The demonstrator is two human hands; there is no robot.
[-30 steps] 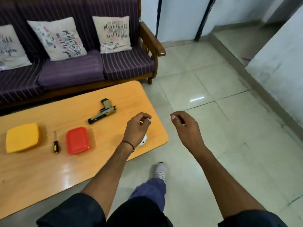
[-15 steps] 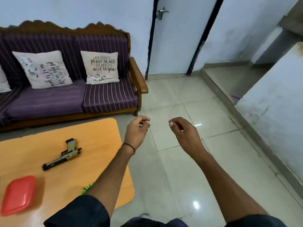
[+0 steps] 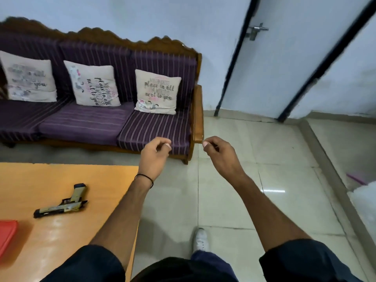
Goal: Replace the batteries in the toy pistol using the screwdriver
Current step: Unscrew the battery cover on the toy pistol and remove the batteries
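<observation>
The toy pistol [image 3: 61, 207], tan and black, lies on its side on the orange table [image 3: 40, 180] at the lower left, muzzle pointing left. My left hand [image 3: 154, 157] is raised past the table's right edge, fingers loosely curled with the thumb near the forefinger, holding nothing. My right hand [image 3: 219, 155] hovers over the floor tiles in the same loose curl, also holding nothing. Both hands are well to the right of the pistol and above it. No screwdriver or batteries are in view.
A red lidded container [image 3: 6, 235] is cut off by the left edge of the table. A purple striped sofa [image 3: 91, 127] with three cushions stands behind the table. A door [image 3: 284, 68] is at the back right. My white shoe [image 3: 200, 239] is on the tiled floor.
The view has swung up and left, so the sofa and wall now fill the top. The pistol now shows lower left. The screwdriver and yellow container have left the frame. Both hands keep their loose curl.
</observation>
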